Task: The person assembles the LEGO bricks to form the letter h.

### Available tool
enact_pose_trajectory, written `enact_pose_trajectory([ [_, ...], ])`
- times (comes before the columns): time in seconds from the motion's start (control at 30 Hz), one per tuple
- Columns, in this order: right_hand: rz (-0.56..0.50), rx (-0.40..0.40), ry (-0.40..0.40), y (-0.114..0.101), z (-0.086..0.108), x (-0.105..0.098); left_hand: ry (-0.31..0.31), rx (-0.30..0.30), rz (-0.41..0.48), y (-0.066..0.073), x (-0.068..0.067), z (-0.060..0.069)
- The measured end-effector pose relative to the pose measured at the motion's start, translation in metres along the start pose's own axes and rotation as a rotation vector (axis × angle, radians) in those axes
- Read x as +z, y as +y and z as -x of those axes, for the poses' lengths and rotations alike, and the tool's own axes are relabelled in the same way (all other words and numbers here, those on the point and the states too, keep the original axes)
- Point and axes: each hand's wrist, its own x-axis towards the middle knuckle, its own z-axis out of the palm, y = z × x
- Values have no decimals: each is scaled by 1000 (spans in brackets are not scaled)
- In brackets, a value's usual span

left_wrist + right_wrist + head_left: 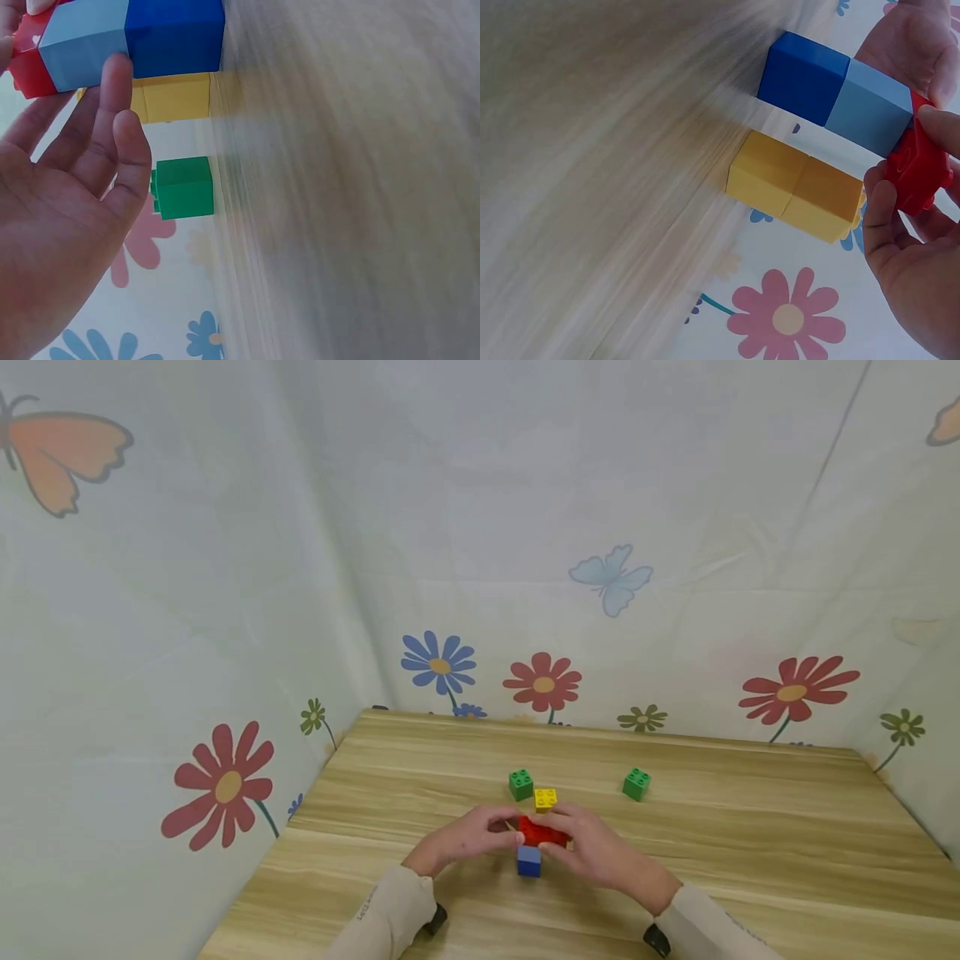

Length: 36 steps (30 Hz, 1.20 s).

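Observation:
A red brick [542, 832] lies across the top of a stack in which a light blue brick [870, 105] stands on a dark blue brick [804, 77]. My left hand [474, 833] pinches the red brick's left end between thumb and forefinger; its other fingers hang beside the stack, one at the light blue brick. With thumb and fingers my right hand [600, 852] grips the red brick's right part, which juts out past the blue stack. Just behind stand two yellow bricks [793, 186], one upon the other, apart from the red brick.
One green brick [521, 785] sits behind and left of the yellow pair, and another green brick [637, 784] farther right. All stand on a wood-grain table [750, 843]. A cloth backdrop [480, 527] with flowers and butterflies rises behind the table and at its sides.

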Motion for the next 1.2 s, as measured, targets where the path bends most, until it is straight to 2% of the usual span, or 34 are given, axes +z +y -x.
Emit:
enact_pose_trajectory([
  [0.4,1,32,-4,3,4,-2,12,1,-31,2,2,-2],
  [0.7,-13,13,26,5,6,-3,39,-18,-76,4,3,1],
  [1.2,-75,87,58,8,19,-18,89,-60,-115,7,6,0],
])
